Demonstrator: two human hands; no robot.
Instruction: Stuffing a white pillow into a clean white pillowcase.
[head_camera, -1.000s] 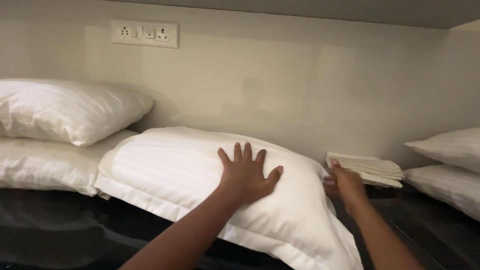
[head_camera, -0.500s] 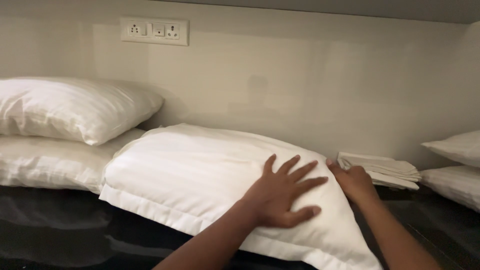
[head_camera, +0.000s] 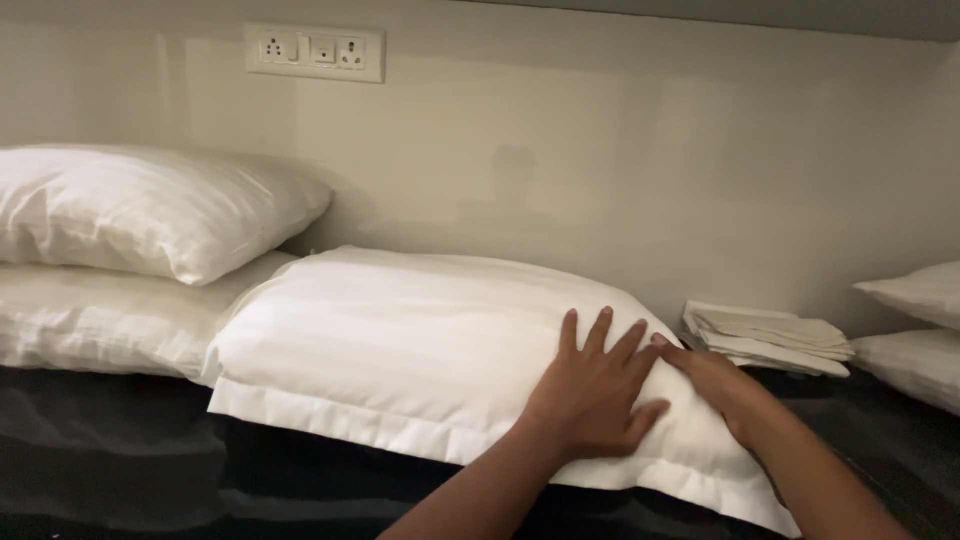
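Pillow (head_camera: 400, 350) lies flat on the dark tabletop (head_camera: 110, 460). Your left hand (head_camera: 590, 390) presses its right end, fingers spread wide; your right hand (head_camera: 715, 385) rests flat alongside (fingers extended, gripping nothing).

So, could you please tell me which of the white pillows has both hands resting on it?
The middle pillow, lying alone on the dark surface; the others sit stacked at either side.

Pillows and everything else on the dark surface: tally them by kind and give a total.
White pillows: 5, namely the one under both hands, two stacked at left, two at right
Stacks of folded white cloths: 1
Total: 6
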